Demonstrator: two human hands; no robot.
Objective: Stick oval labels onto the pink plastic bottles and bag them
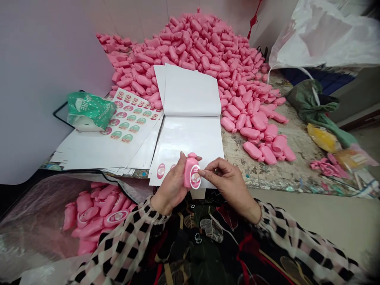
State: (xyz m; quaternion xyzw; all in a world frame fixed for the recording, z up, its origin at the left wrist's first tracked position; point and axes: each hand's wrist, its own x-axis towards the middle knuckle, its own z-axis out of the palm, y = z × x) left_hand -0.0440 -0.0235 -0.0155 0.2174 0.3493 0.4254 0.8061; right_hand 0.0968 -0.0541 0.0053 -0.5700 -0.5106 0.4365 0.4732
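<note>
My left hand is closed around a small pink plastic bottle, cap end pointing away from me. An oval pink-and-white sticker lies over the bottle's front, partly past its right side. Thumb and finger of my right hand pinch the sticker's upper right edge. Beneath both hands is a white sticker sheet with a few oval stickers along its near left edge. Whether the whole sticker touches the bottle I cannot tell.
A big heap of pink bottles covers the back of the worn table. Printed sticker sheets and a green tissue pack lie left. A clear plastic bag below left holds labelled bottles. Green cloth lies right.
</note>
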